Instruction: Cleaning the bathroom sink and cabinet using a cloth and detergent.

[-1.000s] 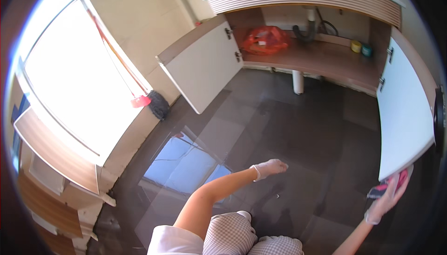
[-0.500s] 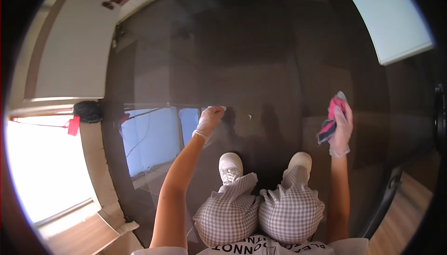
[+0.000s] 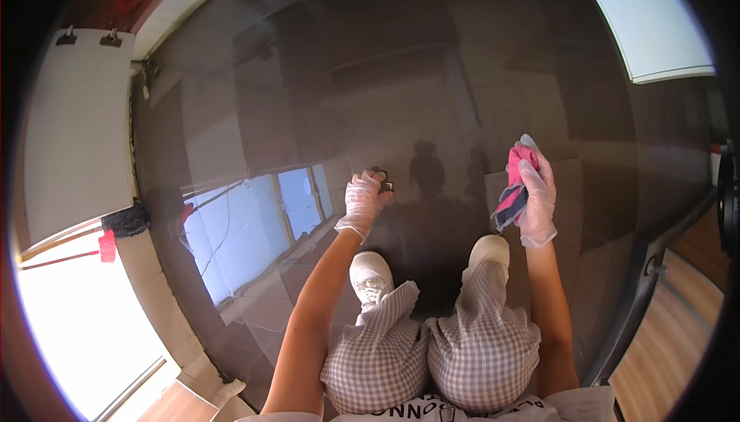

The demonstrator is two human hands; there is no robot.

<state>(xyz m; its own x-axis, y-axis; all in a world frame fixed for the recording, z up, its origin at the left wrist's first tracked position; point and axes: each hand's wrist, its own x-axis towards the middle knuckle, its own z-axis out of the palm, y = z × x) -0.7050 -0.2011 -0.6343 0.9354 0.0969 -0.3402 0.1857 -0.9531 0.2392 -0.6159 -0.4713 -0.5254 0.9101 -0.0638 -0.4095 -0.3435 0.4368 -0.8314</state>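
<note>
Seen from above, a person in checked trousers and white shoes point(image 3: 371, 274) stands on a glossy dark tiled floor point(image 3: 401, 60). The gloved right hand point(image 3: 537, 191) is clenched around a pink and grey cloth point(image 3: 514, 188), held out over the floor just beyond the right shoe. The gloved left hand point(image 3: 364, 198) pinches a small dark object point(image 3: 383, 183), too small to identify, beyond the left shoe. A white cabinet door point(image 3: 77, 129) hangs at far left.
</note>
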